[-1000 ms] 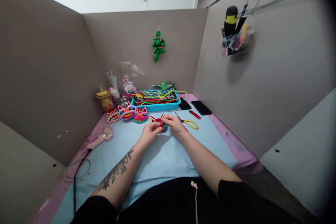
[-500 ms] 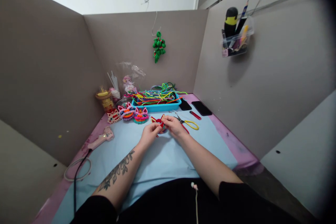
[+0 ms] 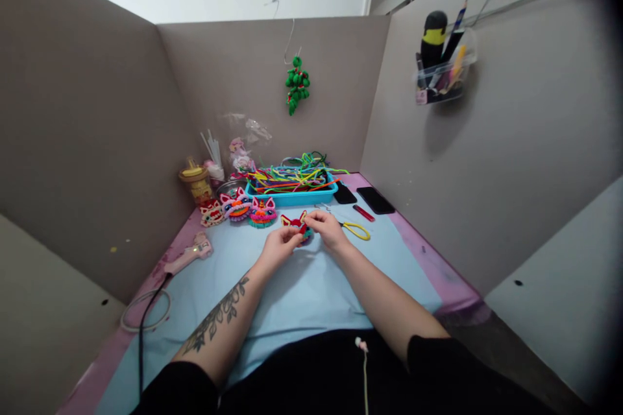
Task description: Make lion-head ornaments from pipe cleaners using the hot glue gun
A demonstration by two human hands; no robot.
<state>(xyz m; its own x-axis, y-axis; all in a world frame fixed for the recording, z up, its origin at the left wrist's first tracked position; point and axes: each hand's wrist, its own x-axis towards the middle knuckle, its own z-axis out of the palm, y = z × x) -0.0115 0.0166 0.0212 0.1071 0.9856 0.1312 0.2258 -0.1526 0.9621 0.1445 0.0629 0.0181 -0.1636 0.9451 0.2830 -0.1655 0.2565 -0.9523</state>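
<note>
A small red animal head (image 3: 296, 223) with pointed, yellow-edged ears is held up over the blue cloth, seemingly made of fuzzy pipe cleaners. My left hand (image 3: 281, 244) pinches its lower left side between thumb and fingers. At the right ear, the fingers of my right hand (image 3: 327, 229) are pressed together on the same head. Part of the head is hidden behind my fingertips. Just past my right hand lie pliers or scissors with a yellow handle (image 3: 357, 231), partly covered by that hand.
Finished-looking animal heads (image 3: 263, 213) sit at the back left, beside a blue tray (image 3: 292, 198) of coloured pipe cleaners. A pink glue gun (image 3: 189, 254) with its cord lies left. Black phone (image 3: 376, 200) and red cutter (image 3: 363, 213) lie right. Grey partitions (image 3: 272, 91) enclose the table.
My right hand has shifted slightly right and away from me at the ear, now covering the red handle beside the yellow one. My left hand keeps its pinch. The view has moved slightly.
</note>
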